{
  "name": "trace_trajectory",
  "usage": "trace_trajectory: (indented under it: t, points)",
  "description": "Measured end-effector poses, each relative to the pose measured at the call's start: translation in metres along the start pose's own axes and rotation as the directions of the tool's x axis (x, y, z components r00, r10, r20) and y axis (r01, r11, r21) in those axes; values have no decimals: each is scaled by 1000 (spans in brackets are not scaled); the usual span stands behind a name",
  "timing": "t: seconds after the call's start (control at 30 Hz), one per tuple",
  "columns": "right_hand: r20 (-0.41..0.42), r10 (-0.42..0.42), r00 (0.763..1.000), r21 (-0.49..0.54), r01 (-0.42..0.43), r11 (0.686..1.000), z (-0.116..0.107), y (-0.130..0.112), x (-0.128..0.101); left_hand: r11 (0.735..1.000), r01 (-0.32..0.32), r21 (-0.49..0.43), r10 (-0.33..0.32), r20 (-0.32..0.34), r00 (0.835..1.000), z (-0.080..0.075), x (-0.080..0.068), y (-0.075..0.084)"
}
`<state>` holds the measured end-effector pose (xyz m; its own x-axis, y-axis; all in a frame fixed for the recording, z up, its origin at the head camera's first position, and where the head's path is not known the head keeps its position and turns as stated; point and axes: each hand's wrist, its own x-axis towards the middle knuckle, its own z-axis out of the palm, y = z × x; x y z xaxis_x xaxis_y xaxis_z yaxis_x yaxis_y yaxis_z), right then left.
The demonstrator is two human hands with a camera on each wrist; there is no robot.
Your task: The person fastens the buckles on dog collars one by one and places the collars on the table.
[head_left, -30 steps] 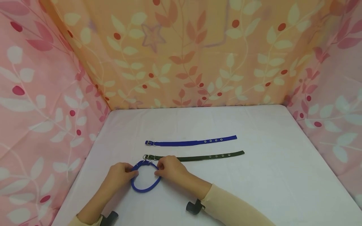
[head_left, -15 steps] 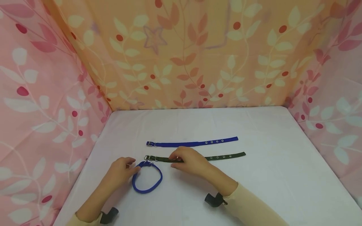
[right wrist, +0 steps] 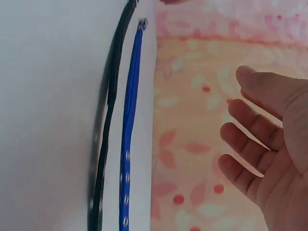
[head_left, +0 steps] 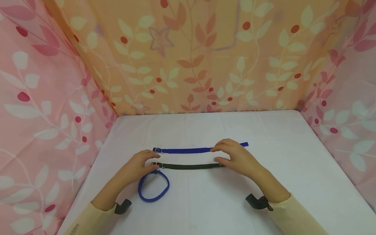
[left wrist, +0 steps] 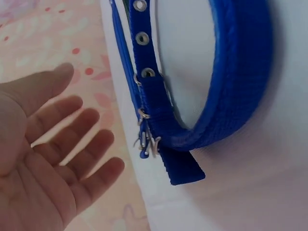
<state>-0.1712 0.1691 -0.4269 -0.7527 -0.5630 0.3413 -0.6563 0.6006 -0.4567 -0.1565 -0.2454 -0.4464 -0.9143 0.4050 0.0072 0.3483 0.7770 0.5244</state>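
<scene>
Status, head view?

Left hand (head_left: 135,165) over the buckle end of a flat dark-green webbing strap (head_left: 188,167); contact unclear. Right hand (head_left: 238,157) over its right end. Blue webbing ring (head_left: 150,199) near left, flat blue webbing strap (head_left: 186,151) far side.

Left wrist?

Fingers spread, holding nothing. Ring buckled.

Right wrist?

Fingers loosely bent, parted, holding nothing. Both straps apart from them.

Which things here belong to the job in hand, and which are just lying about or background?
Likely the job:
Green collar, laid straight
Straight blue collar, just beyond it
Looped blue collar, in front
Left hand and right hand, empty, near the collars

Apparently just background:
White table
Floral cloth
Wrist cameras, worn
</scene>
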Motion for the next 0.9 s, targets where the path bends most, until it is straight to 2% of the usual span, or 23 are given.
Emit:
trace_trajectory:
  t: [0.17, 0.27, 0.47, 0.63, 0.9]
  points:
    - [-36, 39, 999, 30, -38, 999, -14, 27, -23, 999, -44, 14, 43, 51, 998, 6, 11, -6]
    - [-58, 66, 996, 23, -65, 998, -21, 45, -37, 999, -49, 11, 48, 63, 997, 7, 16, -11]
    - [-63, 171, 983, 30, -169, 985, -29, 75, -60, 999, -35, -19, 37, 81, 996, 8, 19, -22]
    - [-52, 235, 971, 55, -232, 971, -29, 98, -74, 998, -25, -66, 32, 100, 994, 8, 23, -29]
    - [19, 297, 955, 86, -297, 951, -24, 122, -85, 996, -15, -90, 27, 135, 991, 12, 31, -44]
